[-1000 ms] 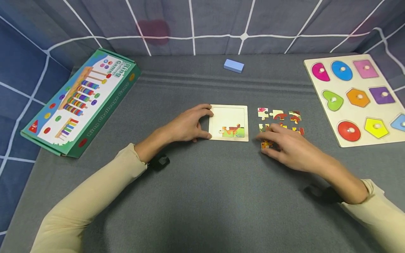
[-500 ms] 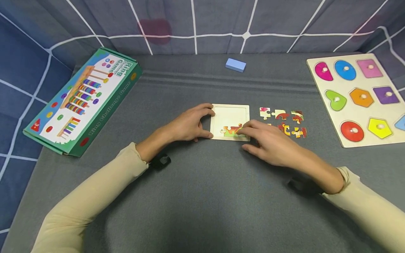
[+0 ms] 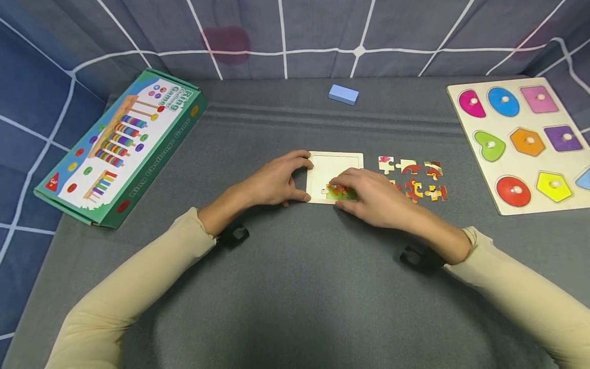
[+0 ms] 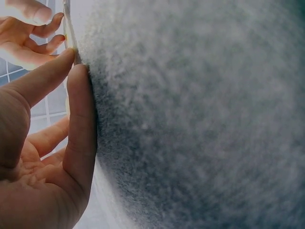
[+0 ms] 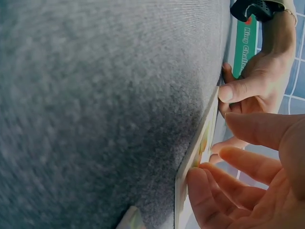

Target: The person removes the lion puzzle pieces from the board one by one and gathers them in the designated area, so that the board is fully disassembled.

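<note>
My left hand [image 3: 278, 179] grips the left edge of a square, pale wooden puzzle tray [image 3: 322, 166], fingers at the far corner and thumb at the near one. In the left wrist view its fingertips [image 4: 71, 55] meet the tray's thin edge. My right hand [image 3: 369, 197] is over the tray's lower right, fingertips on jigsaw pieces [image 3: 333, 191] printed green and orange. The right wrist view shows its fingers touching the tray with the thumb [image 5: 252, 130] held apart; the pieces there are partly hidden. Several loose jigsaw pieces [image 3: 414, 189] lie right of the tray.
A green Ring Challenge Game box [image 3: 124, 143] lies at the left. A blue block [image 3: 343, 95] sits near the back curtain. At the far right is a wooden knob-puzzle board [image 3: 502, 197] with coloured shapes, on the same grey cloth.
My right hand has moved left from the loose pieces onto the tray, taking a piece from the nearest row with it. The left hand stays on the tray's edge.
</note>
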Action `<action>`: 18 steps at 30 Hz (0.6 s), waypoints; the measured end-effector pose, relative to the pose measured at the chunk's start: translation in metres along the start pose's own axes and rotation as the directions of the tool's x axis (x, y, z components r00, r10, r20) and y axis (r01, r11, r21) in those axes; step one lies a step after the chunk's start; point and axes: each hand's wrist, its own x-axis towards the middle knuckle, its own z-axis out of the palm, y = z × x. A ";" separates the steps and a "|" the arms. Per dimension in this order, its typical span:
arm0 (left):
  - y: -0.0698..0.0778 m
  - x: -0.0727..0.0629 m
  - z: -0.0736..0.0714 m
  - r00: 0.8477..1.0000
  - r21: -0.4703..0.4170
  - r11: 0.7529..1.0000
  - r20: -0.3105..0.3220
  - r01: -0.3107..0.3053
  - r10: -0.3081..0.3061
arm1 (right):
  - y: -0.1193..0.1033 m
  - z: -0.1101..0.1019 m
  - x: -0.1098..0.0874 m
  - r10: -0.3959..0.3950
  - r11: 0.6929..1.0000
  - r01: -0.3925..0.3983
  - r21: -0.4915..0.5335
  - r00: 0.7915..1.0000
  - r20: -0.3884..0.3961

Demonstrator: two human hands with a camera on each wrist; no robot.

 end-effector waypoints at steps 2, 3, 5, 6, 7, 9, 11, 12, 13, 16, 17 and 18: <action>0.000 0.000 0.000 1.000 0.001 1.000 0.002 0.000 0.000 | 0.000 0.001 0.000 0.002 1.000 -0.002 0.005 1.000 -0.004; 0.000 0.001 0.000 1.000 0.002 1.000 0.002 -0.001 0.001 | 0.000 0.001 0.000 0.004 1.000 -0.004 0.009 1.000 -0.007; 0.000 0.001 0.000 1.000 0.005 1.000 0.004 0.000 0.000 | 0.001 0.002 0.000 0.007 1.000 -0.006 0.016 1.000 -0.014; 0.000 0.001 0.000 1.000 0.007 1.000 0.004 0.000 0.000 | 0.001 0.002 -0.001 0.009 1.000 -0.008 0.020 1.000 -0.017; 0.000 0.001 0.000 1.000 0.008 1.000 0.003 -0.001 0.001 | 0.000 0.002 -0.001 0.011 1.000 -0.011 0.023 1.000 -0.017; -0.001 0.001 0.000 1.000 0.009 1.000 0.002 -0.003 0.003 | 0.000 0.002 -0.001 0.014 1.000 -0.013 0.028 1.000 -0.015; -0.001 0.000 0.000 1.000 0.010 1.000 0.001 -0.004 0.004 | -0.001 0.003 0.000 0.016 0.999 -0.016 0.029 1.000 -0.006; -0.001 0.000 0.000 1.000 0.010 1.000 0.001 -0.004 0.004 | -0.001 0.003 0.000 0.018 0.999 -0.018 0.029 1.000 0.000; -0.001 0.000 0.000 1.000 0.010 1.000 0.001 -0.004 0.004 | -0.001 0.003 0.000 0.019 0.999 -0.020 0.029 1.000 0.006; 0.000 0.000 0.000 1.000 0.006 1.000 0.002 -0.002 0.002 | -0.002 0.004 0.001 0.026 0.999 -0.026 0.023 1.000 0.016; 0.000 0.000 0.000 1.000 0.006 1.000 0.002 0.000 0.000 | -0.002 0.005 0.001 0.026 0.999 -0.027 0.022 0.999 0.018; 0.000 0.000 0.000 1.000 0.005 1.000 0.002 0.001 -0.001 | -0.002 0.005 0.001 0.028 0.999 -0.028 0.021 0.999 0.017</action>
